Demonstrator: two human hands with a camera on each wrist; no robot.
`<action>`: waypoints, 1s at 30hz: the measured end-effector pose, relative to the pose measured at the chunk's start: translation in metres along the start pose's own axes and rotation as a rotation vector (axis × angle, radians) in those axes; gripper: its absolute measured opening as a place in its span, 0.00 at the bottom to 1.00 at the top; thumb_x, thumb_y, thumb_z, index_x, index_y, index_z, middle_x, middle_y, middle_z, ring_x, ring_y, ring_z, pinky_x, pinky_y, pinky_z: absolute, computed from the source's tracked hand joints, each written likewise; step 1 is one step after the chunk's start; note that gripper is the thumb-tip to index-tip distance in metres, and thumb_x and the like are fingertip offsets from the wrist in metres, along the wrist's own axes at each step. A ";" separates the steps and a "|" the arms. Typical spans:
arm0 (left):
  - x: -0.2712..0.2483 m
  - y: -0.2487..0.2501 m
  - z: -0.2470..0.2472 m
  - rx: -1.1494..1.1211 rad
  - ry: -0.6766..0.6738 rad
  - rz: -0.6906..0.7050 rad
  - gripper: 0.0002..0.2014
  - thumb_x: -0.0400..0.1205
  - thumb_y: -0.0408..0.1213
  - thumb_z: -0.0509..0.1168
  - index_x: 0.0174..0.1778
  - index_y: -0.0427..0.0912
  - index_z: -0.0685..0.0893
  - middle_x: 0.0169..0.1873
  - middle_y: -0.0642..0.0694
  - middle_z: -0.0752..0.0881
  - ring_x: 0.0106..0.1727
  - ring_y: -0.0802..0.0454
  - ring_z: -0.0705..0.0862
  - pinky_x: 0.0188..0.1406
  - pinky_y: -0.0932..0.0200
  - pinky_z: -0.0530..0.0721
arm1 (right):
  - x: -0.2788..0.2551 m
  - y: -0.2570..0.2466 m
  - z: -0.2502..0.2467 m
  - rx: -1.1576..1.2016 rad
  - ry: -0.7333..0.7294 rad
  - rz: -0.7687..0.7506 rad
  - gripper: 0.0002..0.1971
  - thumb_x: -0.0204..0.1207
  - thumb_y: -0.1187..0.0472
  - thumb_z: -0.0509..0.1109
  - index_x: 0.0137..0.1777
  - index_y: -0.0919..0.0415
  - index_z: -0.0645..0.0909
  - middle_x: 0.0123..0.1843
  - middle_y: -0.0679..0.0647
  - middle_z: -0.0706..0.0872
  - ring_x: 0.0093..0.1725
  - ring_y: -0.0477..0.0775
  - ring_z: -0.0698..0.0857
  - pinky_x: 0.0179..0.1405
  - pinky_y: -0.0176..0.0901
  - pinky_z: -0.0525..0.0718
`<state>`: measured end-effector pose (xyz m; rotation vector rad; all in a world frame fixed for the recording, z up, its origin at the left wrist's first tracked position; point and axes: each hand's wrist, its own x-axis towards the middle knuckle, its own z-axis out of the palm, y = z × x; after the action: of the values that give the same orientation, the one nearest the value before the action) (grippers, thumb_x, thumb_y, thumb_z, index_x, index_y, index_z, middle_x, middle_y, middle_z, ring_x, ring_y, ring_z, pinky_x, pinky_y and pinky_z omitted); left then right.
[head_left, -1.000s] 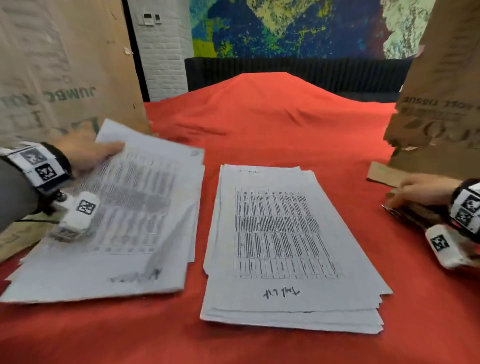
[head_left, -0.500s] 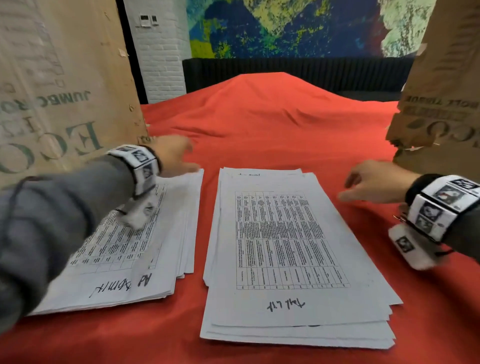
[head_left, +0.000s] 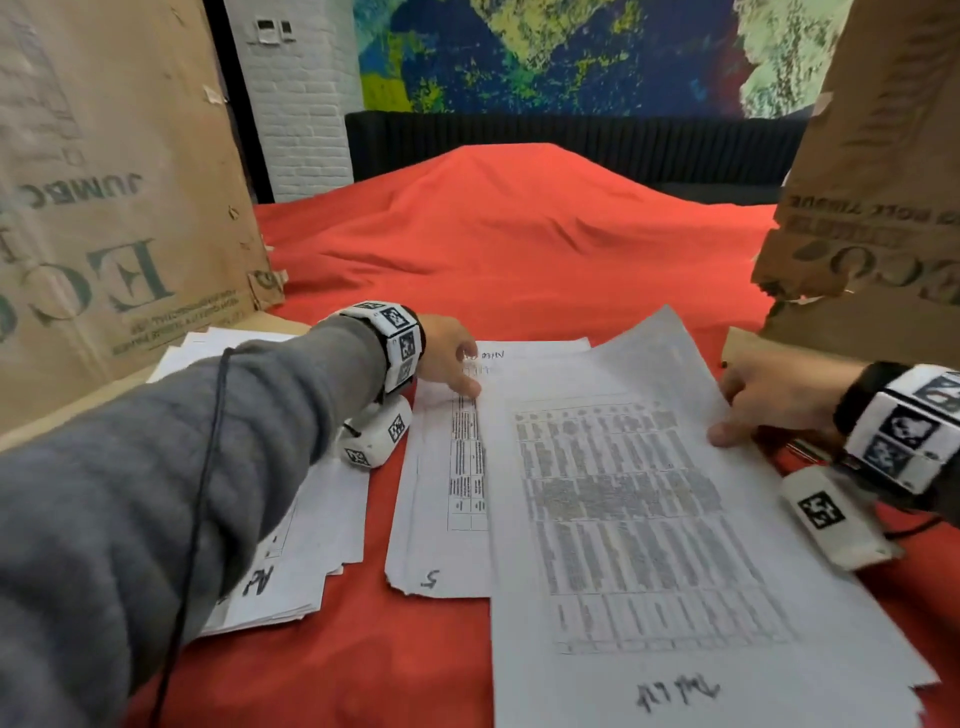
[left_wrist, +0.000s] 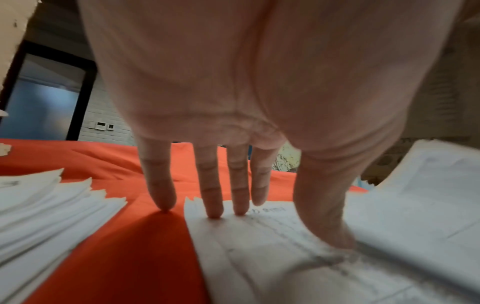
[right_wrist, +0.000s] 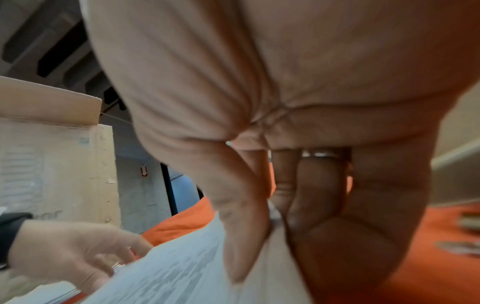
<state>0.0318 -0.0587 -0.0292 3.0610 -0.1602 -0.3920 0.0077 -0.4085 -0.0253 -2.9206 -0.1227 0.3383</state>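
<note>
Two piles of printed sheets lie on a red cloth. My right hand (head_left: 753, 402) pinches the right edge of the top sheet (head_left: 639, 519) of the middle pile between thumb and fingers (right_wrist: 246, 236), and the sheet is lifted and slid to the right. My left hand (head_left: 449, 358) presses straight fingers (left_wrist: 213, 197) on the far left part of the middle pile (head_left: 447, 493), thumb down on the paper. The left pile (head_left: 311, 525) lies under my left forearm, partly hidden.
A large cardboard box (head_left: 104, 208) stands at the left, touching the left pile's far end. Another torn cardboard box (head_left: 872, 208) stands at the right, behind my right hand. The red cloth (head_left: 519, 249) rises into a hump at the back.
My left hand crossed from the left pile to the middle pile and pressed down. My right hand came in, took the top sheet's right edge and pulled it right.
</note>
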 end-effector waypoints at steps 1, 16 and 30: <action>-0.002 0.001 0.000 0.006 -0.011 0.008 0.37 0.83 0.53 0.74 0.86 0.44 0.71 0.79 0.49 0.79 0.77 0.45 0.79 0.74 0.53 0.74 | -0.002 0.012 -0.001 0.042 0.001 0.013 0.07 0.64 0.59 0.89 0.37 0.58 0.94 0.37 0.56 0.94 0.45 0.66 0.93 0.45 0.59 0.90; -0.010 0.031 -0.014 -0.389 0.066 0.163 0.07 0.75 0.46 0.83 0.46 0.55 0.95 0.42 0.54 0.96 0.45 0.50 0.93 0.55 0.51 0.90 | -0.025 0.016 0.021 0.541 -0.006 -0.047 0.10 0.74 0.78 0.75 0.48 0.63 0.86 0.40 0.67 0.90 0.37 0.60 0.88 0.36 0.48 0.88; -0.030 0.066 0.003 0.137 0.161 0.218 0.45 0.70 0.69 0.77 0.80 0.55 0.70 0.72 0.50 0.75 0.68 0.44 0.80 0.64 0.43 0.82 | -0.039 0.044 -0.013 -0.189 0.097 0.090 0.13 0.80 0.54 0.73 0.46 0.67 0.83 0.40 0.60 0.87 0.35 0.56 0.82 0.33 0.47 0.77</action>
<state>-0.0046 -0.1212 -0.0207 3.1438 -0.5286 -0.1268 -0.0242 -0.4576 -0.0131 -3.1299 -0.0084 0.2087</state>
